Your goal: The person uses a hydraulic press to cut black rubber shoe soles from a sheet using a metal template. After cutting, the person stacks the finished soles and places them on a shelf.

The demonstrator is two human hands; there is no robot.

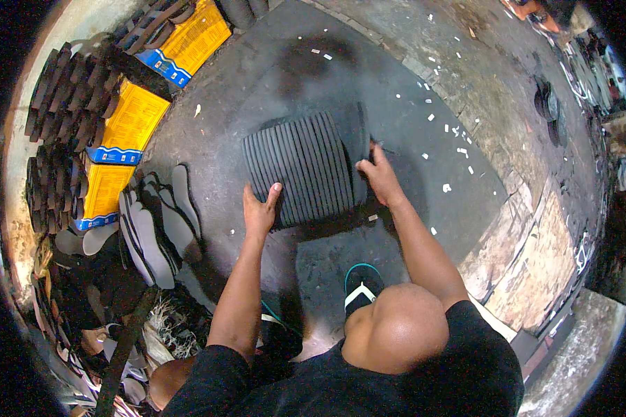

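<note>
Two hands: left hand [260,212] grasping the near-left corner of the row of dark slabs [299,170], on grey floor [240,104]; right hand [381,175] at its right end, grip we cannot tell. Squaring, we judge; next calls for even pressure.

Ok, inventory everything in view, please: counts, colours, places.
Row of slabs: one, dark grey, centre
Thin unclear object: one, dark, right of the slabs
Packages: three, yellow and blue, upper left
Stacked soles: many, dark, far left
Loose soles: several, grey, below the packages
Scraps: many, white, upper right
Shredded bundle: one, whitish, lower left
Clutter: uncountable, mixed colours, right edge
Sandals: two, dark, lower centre
Shirt: one, black, bottom
Left hand: one, bare, on the slabs
Right hand: one, bare, at slabs' right end
</note>
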